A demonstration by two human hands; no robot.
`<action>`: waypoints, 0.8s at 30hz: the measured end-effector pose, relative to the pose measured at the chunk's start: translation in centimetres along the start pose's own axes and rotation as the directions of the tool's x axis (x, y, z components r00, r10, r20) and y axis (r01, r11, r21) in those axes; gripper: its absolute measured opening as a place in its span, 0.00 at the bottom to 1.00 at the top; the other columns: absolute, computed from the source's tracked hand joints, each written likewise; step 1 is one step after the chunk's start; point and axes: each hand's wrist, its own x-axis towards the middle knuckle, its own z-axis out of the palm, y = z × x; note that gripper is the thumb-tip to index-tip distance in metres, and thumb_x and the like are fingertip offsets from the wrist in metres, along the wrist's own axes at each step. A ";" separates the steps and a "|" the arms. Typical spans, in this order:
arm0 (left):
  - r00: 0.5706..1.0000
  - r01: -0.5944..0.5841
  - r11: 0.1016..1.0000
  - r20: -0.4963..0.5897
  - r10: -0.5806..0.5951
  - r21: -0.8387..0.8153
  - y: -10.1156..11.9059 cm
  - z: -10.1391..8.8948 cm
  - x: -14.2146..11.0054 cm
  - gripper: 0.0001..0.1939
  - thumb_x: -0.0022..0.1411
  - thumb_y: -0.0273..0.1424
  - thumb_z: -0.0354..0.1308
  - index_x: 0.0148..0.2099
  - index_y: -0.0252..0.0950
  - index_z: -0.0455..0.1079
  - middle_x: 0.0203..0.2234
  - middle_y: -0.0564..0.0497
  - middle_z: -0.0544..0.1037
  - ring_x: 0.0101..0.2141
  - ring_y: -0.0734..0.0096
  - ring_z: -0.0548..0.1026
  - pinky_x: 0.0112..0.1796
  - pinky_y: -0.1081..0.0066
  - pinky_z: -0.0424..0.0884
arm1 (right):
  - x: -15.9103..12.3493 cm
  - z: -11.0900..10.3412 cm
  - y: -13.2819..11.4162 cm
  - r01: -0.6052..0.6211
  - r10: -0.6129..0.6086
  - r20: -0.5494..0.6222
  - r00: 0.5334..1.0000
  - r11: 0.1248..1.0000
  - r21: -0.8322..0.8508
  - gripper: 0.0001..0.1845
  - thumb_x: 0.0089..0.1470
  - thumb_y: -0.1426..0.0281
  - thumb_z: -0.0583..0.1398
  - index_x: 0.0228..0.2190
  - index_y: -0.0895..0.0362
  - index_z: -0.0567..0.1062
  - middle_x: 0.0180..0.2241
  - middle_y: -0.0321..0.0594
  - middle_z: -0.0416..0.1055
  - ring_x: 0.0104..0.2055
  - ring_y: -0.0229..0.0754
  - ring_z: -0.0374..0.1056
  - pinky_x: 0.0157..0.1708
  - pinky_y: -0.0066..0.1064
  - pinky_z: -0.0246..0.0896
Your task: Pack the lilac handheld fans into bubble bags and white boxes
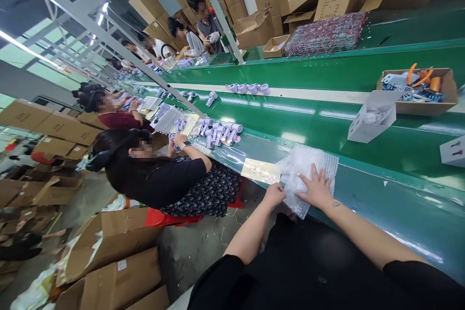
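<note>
A stack of clear bubble wrap (329,161) lies on the near edge of the green bench in front of me and hangs slightly over it. My right hand (317,190) rests on it, palm down with the fingers spread. At the left edge of the wrap, my left hand (275,195) is closed, its fingertips pinching the border of the plastic. Just beyond that hand, a yellow paper label (260,170) with handwriting lies flat on the bench, partly under the wrap.
Several lilac handheld fans (221,131) are heaped to the left, beside a seated co-worker (156,169). More fans (249,88) line the conveyor. An open white box (372,118) and a carton of tools (428,106) stand to the right. Cardboard boxes (119,276) fill the floor at left.
</note>
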 end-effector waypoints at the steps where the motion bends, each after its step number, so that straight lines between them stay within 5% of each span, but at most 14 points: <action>1: 1.000 -0.006 1.000 0.006 0.006 0.001 -0.1 -0.8 -0.4 0.11 0.44 0.25 0.57 0.34 0.35 0.69 0.21 0.55 0.68 0.23 0.74 0.66 0.25 0.76 0.61 | 0.0 0.0 0.2 0.000 0.000 -0.014 1.000 1.000 0.013 0.37 0.44 0.50 0.60 0.55 0.46 0.63 0.65 0.42 0.17 0.61 0.78 0.18 0.51 0.69 0.32; 9: 0.971 -0.204 0.977 0.143 0.193 0.065 1.1 -10.2 -7.2 0.07 0.43 0.25 0.57 0.28 0.37 0.74 0.24 0.52 0.75 0.28 0.68 0.70 0.27 0.75 0.61 | 0.0 -0.4 0.3 -0.008 0.011 -0.022 1.000 0.992 0.126 0.39 0.42 0.50 0.61 0.55 0.49 0.62 0.65 0.47 0.21 0.62 0.75 0.19 0.52 0.69 0.30; 12: 0.948 -0.264 0.960 0.157 0.277 -0.099 2.1 -13.5 -10.4 0.07 0.49 0.29 0.56 0.31 0.36 0.75 0.23 0.52 0.75 0.24 0.71 0.70 0.25 0.75 0.61 | -0.6 -1.5 1.0 0.068 -0.042 -0.101 0.994 0.961 0.270 0.42 0.41 0.46 0.60 0.54 0.53 0.64 0.65 0.49 0.27 0.63 0.72 0.20 0.55 0.66 0.28; 14: 0.930 -0.315 0.906 0.099 0.355 -0.284 2.9 -14.1 -11.5 0.08 0.52 0.31 0.57 0.34 0.35 0.75 0.23 0.52 0.74 0.24 0.73 0.69 0.26 0.75 0.62 | -1.4 -2.6 2.3 0.119 -0.011 -0.247 0.969 0.896 0.427 0.37 0.45 0.45 0.56 0.50 0.56 0.68 0.64 0.52 0.39 0.64 0.66 0.31 0.58 0.59 0.33; 16: 0.907 -0.376 0.800 -0.007 0.422 -0.468 4.0 -13.1 -11.3 0.08 0.52 0.32 0.59 0.34 0.34 0.74 0.24 0.52 0.74 0.25 0.74 0.69 0.28 0.75 0.63 | -2.5 -3.8 3.9 0.078 0.167 -0.298 0.940 0.746 0.662 0.33 0.48 0.45 0.53 0.46 0.56 0.69 0.58 0.54 0.55 0.61 0.59 0.48 0.57 0.53 0.44; 19: 0.881 -0.398 0.547 -0.141 0.452 -0.736 6.0 -8.9 -9.0 0.10 0.47 0.33 0.65 0.32 0.34 0.73 0.24 0.52 0.72 0.26 0.75 0.69 0.31 0.74 0.64 | -4.3 -5.6 5.8 -0.143 0.396 0.049 0.917 0.212 0.967 0.37 0.49 0.42 0.48 0.52 0.54 0.61 0.50 0.53 0.65 0.52 0.55 0.63 0.49 0.53 0.58; 21: 0.890 -0.311 0.417 -0.107 0.443 -0.854 7.2 -5.2 -7.0 0.14 0.43 0.35 0.67 0.32 0.34 0.71 0.23 0.53 0.71 0.25 0.76 0.68 0.30 0.73 0.64 | -5.1 -6.6 6.2 -0.241 0.277 0.269 0.922 -0.133 0.961 0.41 0.48 0.40 0.44 0.55 0.53 0.54 0.50 0.55 0.66 0.50 0.56 0.66 0.45 0.55 0.61; 22: 0.893 -0.269 0.398 -0.072 0.445 -0.877 7.7 -3.4 -6.1 0.15 0.42 0.36 0.67 0.33 0.34 0.71 0.23 0.54 0.70 0.25 0.76 0.67 0.30 0.73 0.64 | -5.3 -7.0 6.1 -0.251 0.199 0.297 0.934 -0.228 0.941 0.42 0.48 0.39 0.44 0.55 0.53 0.55 0.50 0.56 0.67 0.50 0.57 0.66 0.44 0.56 0.62; 24: 0.879 -0.241 0.472 0.015 0.476 -0.848 8.2 -0.4 -4.6 0.16 0.44 0.37 0.66 0.34 0.33 0.71 0.23 0.53 0.70 0.26 0.76 0.68 0.32 0.72 0.65 | -5.3 -7.6 5.7 -0.224 0.148 0.272 0.951 -0.278 0.934 0.39 0.47 0.41 0.49 0.51 0.54 0.61 0.48 0.53 0.69 0.50 0.58 0.66 0.44 0.55 0.63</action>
